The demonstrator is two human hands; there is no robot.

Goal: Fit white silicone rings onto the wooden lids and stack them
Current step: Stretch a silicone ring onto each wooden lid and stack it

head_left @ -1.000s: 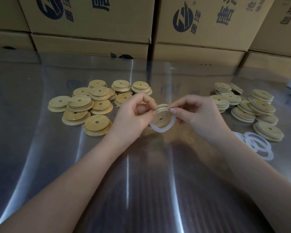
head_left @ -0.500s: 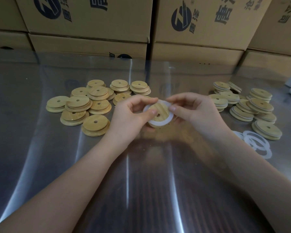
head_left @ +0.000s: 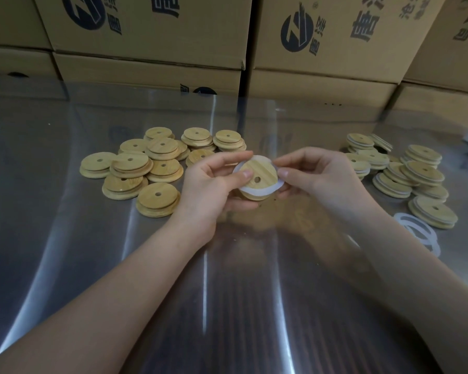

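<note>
Head view: fingers of my left hand (head_left: 211, 184) and right hand (head_left: 322, 179) pinch one wooden lid (head_left: 262, 170), white ring (head_left: 254, 190) around it.

From here it looks like a packing workshop or stockroom: printed cardboard boxes (head_left: 146, 36) stacked like a wall behind a shiny metal table (head_left: 52, 238), with heaps of identical wooden lids (head_left: 135, 168) and loose white rings (head_left: 431, 242) in batches.

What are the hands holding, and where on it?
A round wooden lid with a white silicone ring around it. The left hand grips its left edge, thumb on top; the right hand pinches the right edge.
</note>
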